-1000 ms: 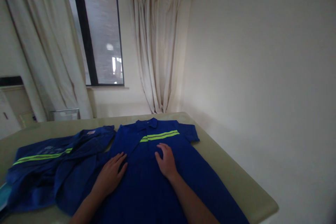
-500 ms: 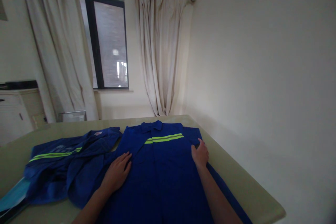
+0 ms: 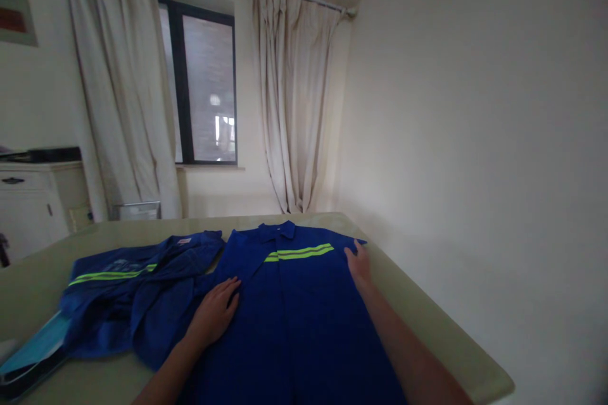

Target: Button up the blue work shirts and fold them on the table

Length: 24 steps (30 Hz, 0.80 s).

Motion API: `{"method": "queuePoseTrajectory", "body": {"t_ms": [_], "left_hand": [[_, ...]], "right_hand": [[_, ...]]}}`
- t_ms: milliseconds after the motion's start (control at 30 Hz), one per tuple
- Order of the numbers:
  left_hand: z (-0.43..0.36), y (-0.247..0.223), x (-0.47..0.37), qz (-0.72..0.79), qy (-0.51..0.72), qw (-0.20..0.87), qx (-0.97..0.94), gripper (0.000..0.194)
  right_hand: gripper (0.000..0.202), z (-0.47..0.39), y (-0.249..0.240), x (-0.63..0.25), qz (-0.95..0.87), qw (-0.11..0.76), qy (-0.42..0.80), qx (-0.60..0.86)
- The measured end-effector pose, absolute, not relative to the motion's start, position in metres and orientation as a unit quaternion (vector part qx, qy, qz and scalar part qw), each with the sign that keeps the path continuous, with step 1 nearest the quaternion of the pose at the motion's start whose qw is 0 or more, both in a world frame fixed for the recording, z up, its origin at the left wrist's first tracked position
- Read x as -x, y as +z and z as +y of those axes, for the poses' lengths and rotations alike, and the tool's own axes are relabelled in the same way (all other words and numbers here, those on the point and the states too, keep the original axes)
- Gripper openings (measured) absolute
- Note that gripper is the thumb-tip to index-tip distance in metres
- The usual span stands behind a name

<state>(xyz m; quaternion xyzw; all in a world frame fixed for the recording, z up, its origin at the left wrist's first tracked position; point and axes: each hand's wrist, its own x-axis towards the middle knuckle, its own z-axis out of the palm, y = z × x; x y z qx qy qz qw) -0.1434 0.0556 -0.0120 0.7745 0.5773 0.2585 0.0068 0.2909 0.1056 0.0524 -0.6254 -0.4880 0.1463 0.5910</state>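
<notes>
A blue work garment (image 3: 285, 304) with a collar and a yellow-green stripe lies spread on the pale green table, its collar toward the window. My left hand (image 3: 218, 309) rests flat on its left side, fingers extended and slightly apart. At the garment's right edge, my right hand (image 3: 358, 262) pinches the blue sleeve between thumb and fingers; the cloth's tip shows just past the fingertips. To the left lies a second blue garment (image 3: 107, 304), crumpled, with a similar stripe and a small white label near its collar.
The table (image 3: 456, 342) meets a bare wall on the right. A light blue item (image 3: 38, 345) with a dark edge lies at the near left. Behind stand a white cabinet (image 3: 28, 202), curtains (image 3: 297, 95) and a window (image 3: 209, 88).
My right hand has moved slightly up, and the right sleeve, which hung down along the table's right side, is now drawn in and folded. My left hand stays on the garment. The view has shifted slightly.
</notes>
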Motion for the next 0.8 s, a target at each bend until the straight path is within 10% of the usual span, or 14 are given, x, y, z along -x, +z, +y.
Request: {"method": "queuePoseTrajectory", "body": {"t_ms": [233, 367, 800], "left_hand": [[0.054, -0.011, 0.142, 0.582, 0.247, 0.015, -0.774, 0.053], [0.052, -0.008, 0.14, 0.584, 0.243, 0.011, -0.774, 0.051], [0.043, -0.004, 0.136, 0.591, 0.237, 0.004, -0.772, 0.047]], "right_hand": [[0.036, 0.072, 0.05, -0.27, -0.865, 0.179, -0.028, 0.469], [0.018, 0.072, 0.042, -0.268, -0.829, 0.216, 0.022, 0.515], [0.049, 0.146, 0.035, -0.223, -0.724, 0.238, 0.001, 0.647]]}}
